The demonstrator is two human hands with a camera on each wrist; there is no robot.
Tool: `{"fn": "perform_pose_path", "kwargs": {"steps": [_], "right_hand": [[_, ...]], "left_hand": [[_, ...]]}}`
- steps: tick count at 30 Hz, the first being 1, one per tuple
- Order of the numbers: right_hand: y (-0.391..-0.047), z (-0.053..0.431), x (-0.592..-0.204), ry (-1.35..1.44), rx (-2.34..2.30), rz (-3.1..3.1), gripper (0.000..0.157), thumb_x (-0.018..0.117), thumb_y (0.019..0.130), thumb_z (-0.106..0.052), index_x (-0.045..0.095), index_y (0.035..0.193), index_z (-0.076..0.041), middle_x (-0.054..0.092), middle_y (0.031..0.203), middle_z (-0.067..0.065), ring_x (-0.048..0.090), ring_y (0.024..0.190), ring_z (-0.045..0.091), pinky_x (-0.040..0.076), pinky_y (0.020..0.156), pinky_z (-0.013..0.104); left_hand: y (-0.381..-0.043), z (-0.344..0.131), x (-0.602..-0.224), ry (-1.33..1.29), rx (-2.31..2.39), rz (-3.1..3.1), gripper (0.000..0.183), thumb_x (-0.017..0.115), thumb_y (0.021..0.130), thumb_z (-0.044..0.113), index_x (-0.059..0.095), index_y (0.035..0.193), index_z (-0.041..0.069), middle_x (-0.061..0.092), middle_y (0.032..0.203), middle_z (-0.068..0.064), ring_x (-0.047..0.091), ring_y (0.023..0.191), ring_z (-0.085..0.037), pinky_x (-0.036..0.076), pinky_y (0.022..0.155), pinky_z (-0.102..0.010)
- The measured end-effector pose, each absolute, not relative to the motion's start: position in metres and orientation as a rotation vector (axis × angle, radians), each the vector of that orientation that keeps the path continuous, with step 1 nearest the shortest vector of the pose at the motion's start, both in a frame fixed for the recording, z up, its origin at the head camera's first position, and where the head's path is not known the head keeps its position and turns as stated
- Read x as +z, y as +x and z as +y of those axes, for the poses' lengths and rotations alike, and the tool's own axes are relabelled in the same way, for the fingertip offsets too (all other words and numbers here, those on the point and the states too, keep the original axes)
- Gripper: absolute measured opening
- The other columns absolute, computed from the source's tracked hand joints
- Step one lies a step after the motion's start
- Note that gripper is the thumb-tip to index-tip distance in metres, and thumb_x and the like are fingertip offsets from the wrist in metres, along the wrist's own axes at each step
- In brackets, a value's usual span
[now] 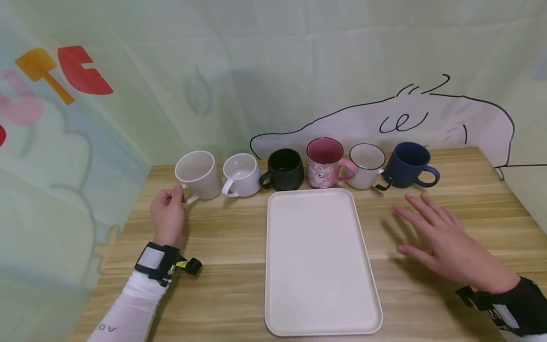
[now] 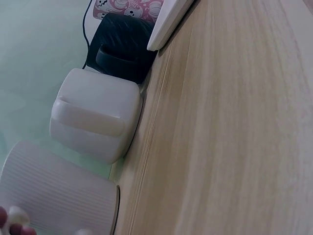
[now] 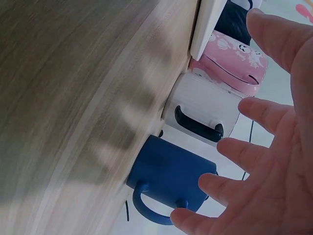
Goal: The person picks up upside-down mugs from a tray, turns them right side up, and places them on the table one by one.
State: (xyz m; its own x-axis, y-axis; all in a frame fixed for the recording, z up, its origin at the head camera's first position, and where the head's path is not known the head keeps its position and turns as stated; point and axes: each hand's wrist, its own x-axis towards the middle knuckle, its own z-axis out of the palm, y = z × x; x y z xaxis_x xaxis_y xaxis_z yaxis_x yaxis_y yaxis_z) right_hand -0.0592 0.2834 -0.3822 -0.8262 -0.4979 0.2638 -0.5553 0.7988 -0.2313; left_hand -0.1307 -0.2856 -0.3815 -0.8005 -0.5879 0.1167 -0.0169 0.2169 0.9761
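A ribbed off-white mug [image 1: 201,178] stands at the left end of a row of mugs. My left hand [image 1: 168,213] pinches its handle between thumb and fingers; in the left wrist view only fingertips [image 2: 17,228] show at the handle. Beside that mug is a smaller white mug [image 1: 243,178], then a black mug [image 1: 286,173]. On the right, my right hand [image 1: 444,242] hovers over the table with fingers spread, holding nothing. Nearest to it is a blue mug [image 3: 168,169], its handle pointing right.
A pale rectangular tray [image 1: 318,266] lies in the middle of the wooden table [image 1: 226,266]. Behind it stand a pink patterned mug [image 1: 322,171] and a white mug [image 1: 365,166] with a black rim and partly black handle. A printed curtain [image 1: 273,71] hangs behind the row.
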Motion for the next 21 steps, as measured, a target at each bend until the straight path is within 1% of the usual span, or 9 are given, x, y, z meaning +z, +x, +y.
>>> {"fn": "perform_pose_path", "kwargs": {"steps": [4,9,11,14,18,21], "right_hand": [[-0.06,0.283,-0.383,0.822,0.451,-2.805,0.08,0.075,0.086,-0.044,0.04,0.154,-0.018,0.017,0.164,0.01,0.007,0.15,0.036,0.01,0.113,0.065],[-0.061,0.283,-0.383,0.818,0.455,-2.805,0.081,0.075,0.086,-0.044,0.039,0.154,-0.018,0.017,0.165,0.01,0.007,0.15,0.036,0.009,0.113,0.065],[-0.061,0.283,-0.383,0.82,0.454,-2.798,0.081,0.075,0.086,-0.044,0.039,0.154,-0.018,0.017,0.165,0.01,0.007,0.15,0.036,0.01,0.113,0.065],[-0.06,0.283,-0.383,0.816,0.451,-2.797,0.081,0.075,0.086,-0.043,0.039,0.154,-0.017,0.016,0.165,0.01,0.007,0.15,0.037,0.01,0.113,0.065],[-0.06,0.284,-0.382,0.799,0.448,-2.819,0.082,0.075,0.086,-0.045,0.038,0.155,-0.019,0.016,0.165,0.01,0.007,0.15,0.036,0.011,0.111,0.068],[-0.06,0.284,-0.382,0.79,0.447,-2.828,0.082,0.074,0.086,-0.046,0.038,0.155,-0.019,0.016,0.165,0.01,0.007,0.15,0.036,0.012,0.111,0.069]], "left_hand": [[-0.129,-0.287,-0.381,0.535,-1.639,-2.0,0.032,0.063,0.098,0.034,0.06,0.089,0.003,0.06,0.08,-0.002,0.044,0.058,-0.007,0.034,0.05,-0.017],[-0.124,-0.287,-0.38,0.538,-1.572,-2.029,0.026,0.063,0.098,0.032,0.056,0.102,0.008,0.055,0.096,-0.002,0.049,0.066,-0.008,0.041,0.059,-0.017],[-0.12,-0.286,-0.378,0.552,-1.539,-2.03,0.028,0.063,0.098,0.033,0.053,0.108,0.01,0.051,0.102,0.0,0.049,0.07,-0.009,0.042,0.064,-0.018],[-0.114,-0.284,-0.374,0.56,-1.457,-2.034,0.033,0.061,0.098,0.035,0.049,0.115,0.009,0.047,0.108,0.002,0.047,0.075,-0.01,0.04,0.068,-0.021],[-0.105,-0.279,-0.367,0.497,-1.364,-2.021,0.04,0.062,0.098,0.034,0.047,0.122,0.006,0.046,0.112,0.003,0.045,0.081,-0.012,0.037,0.07,-0.024],[-0.098,-0.272,-0.362,0.394,-1.312,-2.012,0.042,0.063,0.097,0.031,0.047,0.123,0.001,0.047,0.113,0.003,0.047,0.086,-0.012,0.038,0.072,-0.024]]}}
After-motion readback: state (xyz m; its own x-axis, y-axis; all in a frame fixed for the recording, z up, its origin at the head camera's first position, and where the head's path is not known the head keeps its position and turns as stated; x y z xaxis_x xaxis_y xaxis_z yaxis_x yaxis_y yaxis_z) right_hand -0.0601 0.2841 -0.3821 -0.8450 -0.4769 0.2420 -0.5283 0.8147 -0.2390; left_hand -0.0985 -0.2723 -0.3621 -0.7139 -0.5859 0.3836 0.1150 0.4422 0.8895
